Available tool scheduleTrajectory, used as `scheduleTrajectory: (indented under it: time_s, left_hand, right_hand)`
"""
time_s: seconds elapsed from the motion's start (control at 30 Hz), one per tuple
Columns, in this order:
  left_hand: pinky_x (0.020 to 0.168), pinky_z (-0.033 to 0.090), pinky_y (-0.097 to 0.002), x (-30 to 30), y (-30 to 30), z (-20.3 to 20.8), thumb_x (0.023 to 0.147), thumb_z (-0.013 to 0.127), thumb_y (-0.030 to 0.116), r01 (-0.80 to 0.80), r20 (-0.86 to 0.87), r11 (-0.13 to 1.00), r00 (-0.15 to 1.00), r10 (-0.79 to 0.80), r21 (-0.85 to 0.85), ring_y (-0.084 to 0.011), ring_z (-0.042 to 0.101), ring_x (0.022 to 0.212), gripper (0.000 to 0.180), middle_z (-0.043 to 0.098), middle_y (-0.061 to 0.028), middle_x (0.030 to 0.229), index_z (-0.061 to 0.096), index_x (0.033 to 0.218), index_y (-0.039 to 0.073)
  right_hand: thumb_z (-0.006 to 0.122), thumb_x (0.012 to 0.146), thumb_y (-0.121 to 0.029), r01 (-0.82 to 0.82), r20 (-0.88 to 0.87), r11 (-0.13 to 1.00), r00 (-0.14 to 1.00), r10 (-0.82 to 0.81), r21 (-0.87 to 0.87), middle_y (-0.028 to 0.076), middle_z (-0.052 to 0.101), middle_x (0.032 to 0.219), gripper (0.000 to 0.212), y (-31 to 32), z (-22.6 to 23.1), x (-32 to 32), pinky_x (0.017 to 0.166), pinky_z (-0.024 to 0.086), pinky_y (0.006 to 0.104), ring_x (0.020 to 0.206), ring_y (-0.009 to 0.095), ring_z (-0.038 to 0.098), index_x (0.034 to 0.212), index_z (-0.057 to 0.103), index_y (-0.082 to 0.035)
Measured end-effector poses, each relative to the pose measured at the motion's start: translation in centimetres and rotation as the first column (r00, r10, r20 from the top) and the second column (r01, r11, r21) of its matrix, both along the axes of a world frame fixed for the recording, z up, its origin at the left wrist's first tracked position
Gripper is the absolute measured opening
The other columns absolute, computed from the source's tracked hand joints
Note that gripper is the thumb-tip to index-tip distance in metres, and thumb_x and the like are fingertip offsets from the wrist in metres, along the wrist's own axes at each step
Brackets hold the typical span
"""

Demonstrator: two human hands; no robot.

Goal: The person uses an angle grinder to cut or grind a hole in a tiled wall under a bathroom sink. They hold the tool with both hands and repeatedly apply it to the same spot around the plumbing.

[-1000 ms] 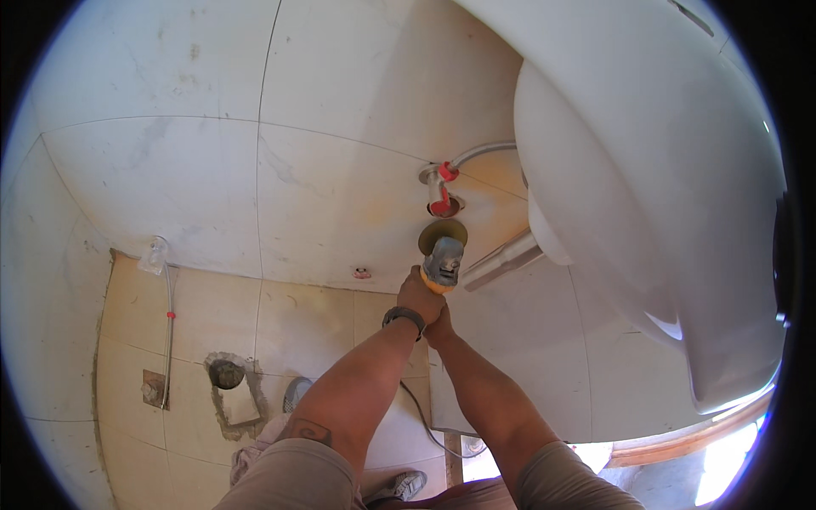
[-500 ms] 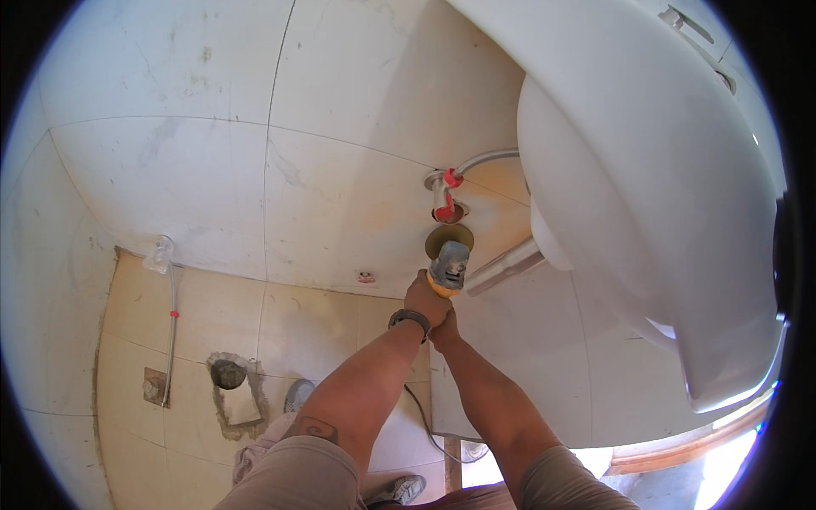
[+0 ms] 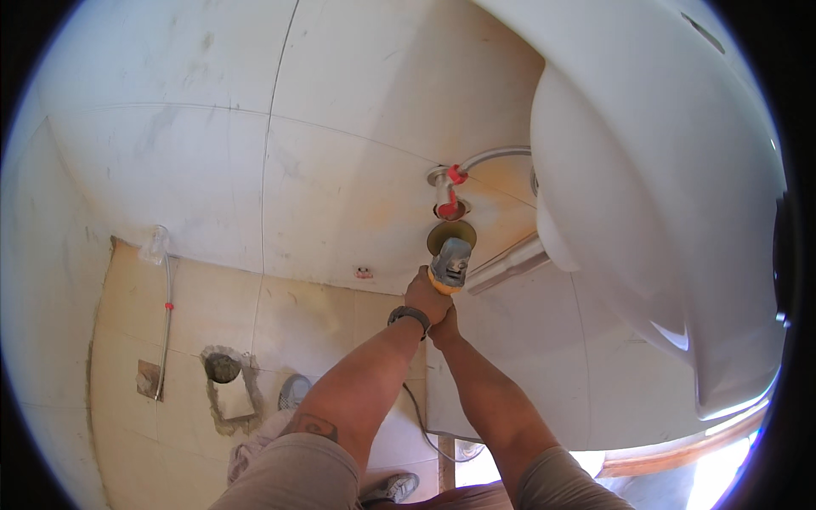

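An angle grinder [image 3: 451, 262] with a grey head and a yellow-orange body is in both my hands, its round disc [image 3: 451, 235] against or very close to the tiled wall. My left hand [image 3: 424, 294], with a dark band at the wrist, is closed around the body just behind the head. Lower down, my right hand [image 3: 444, 327] is closed on the rear part, mostly hidden behind the left. Just above the disc is a hole [image 3: 460, 210] in the wall, below a metal angle valve [image 3: 441, 189] with a red handle.
A white washbasin [image 3: 646, 187] bulges out at the upper right, joined by a braided hose [image 3: 497, 153]. A pipe [image 3: 508, 264] slants beside the grinder. A dark cord [image 3: 416, 408] hangs below my hands. At left are a floor drain hole [image 3: 223, 367] and another hose [image 3: 167, 310].
The view has shifted slightly, so the basin sits a little farther right. Both hands keep hold of the grinder at nearly the same spot on the wall.
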State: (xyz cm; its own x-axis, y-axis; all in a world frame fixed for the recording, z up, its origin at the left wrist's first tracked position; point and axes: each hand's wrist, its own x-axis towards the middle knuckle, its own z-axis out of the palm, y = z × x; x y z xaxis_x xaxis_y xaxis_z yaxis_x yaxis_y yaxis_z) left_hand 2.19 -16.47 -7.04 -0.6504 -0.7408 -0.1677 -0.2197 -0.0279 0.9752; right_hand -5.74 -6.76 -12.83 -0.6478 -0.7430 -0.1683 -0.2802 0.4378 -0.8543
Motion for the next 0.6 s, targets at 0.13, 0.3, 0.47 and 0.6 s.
scheduleTrajectory:
  time_s: [0.13,0.3,0.47,0.6]
  left_hand:
    - [0.101,0.053,-0.0488,0.3,0.2,-0.4,0.075,0.079,0.015,-0.007,-0.012,1.0,1.0,0.007,-0.01,-0.043,0.065,0.117,0.061,0.068,-0.0255,0.119,0.05,0.127,0.001]
    - [0.102,0.053,-0.0483,-0.6,0.2,-1.5,0.078,0.078,0.015,0.01,0.035,1.0,0.999,-0.011,0.022,-0.0414,0.064,0.119,0.062,0.065,-0.0248,0.123,0.048,0.131,0.002]
    - [0.096,0.056,-0.0483,-0.6,0.4,-2.3,0.075,0.081,0.021,-0.071,0.003,0.996,0.997,0.071,-0.06,-0.0428,0.068,0.111,0.06,0.07,-0.0263,0.114,0.051,0.123,-0.001]
    - [0.097,0.056,-0.0476,-0.2,0.3,-2.2,0.076,0.08,0.021,-0.057,0.034,0.998,0.998,0.058,-0.037,-0.043,0.068,0.111,0.059,0.07,-0.0262,0.114,0.051,0.123,-0.001]
  right_hand:
    - [0.061,0.102,-0.007,-0.059,0.003,0.996,0.998,0.059,-0.069,0.007,0.058,0.139,0.046,0.5,-1.2,-0.7,0.097,0.055,0.035,0.125,0.019,0.059,0.144,0.042,-0.008]
    - [0.055,0.106,-0.012,0.174,0.485,0.959,0.873,-0.044,-0.225,0.005,0.061,0.127,0.035,0.9,-2.8,-2.2,0.077,0.057,0.0345,0.11,0.018,0.064,0.14,0.045,-0.009]
    - [0.057,0.104,-0.01,0.061,0.287,0.971,0.958,0.008,-0.232,0.004,0.065,0.113,0.029,1.3,-3.2,-1.8,0.059,0.052,0.0335,0.093,0.016,0.065,0.133,0.051,-0.009]
    - [0.057,0.104,-0.01,-0.007,0.101,0.982,0.994,0.027,-0.188,0.003,0.065,0.11,0.028,1.3,-3.9,-1.9,0.057,0.051,0.0327,0.09,0.015,0.065,0.131,0.052,-0.009]
